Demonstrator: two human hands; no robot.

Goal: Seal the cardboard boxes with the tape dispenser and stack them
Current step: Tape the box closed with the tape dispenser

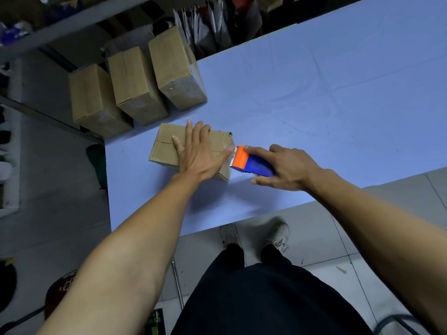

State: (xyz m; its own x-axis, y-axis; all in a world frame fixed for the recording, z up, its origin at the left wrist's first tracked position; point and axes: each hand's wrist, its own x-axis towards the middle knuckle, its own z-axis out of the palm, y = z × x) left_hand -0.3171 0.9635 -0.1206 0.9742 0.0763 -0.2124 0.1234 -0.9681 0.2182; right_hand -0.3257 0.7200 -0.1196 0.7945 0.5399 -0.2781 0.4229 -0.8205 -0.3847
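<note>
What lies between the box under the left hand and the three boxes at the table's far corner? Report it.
Only bare blue table in the head view: a narrow strip separates the box under the left hand from the three boxes.

A desk (338,93) covered with a light blue cloth is seen in the centre and right of the frame. Near its lower left corner one cardboard box (167,146) is laid. At its upper left edge three more boxes (135,85) are placed side by side.

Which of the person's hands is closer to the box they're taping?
Left. The left hand presses flat on the cardboard box; the right hand grips the tape dispenser at its right end.
</note>
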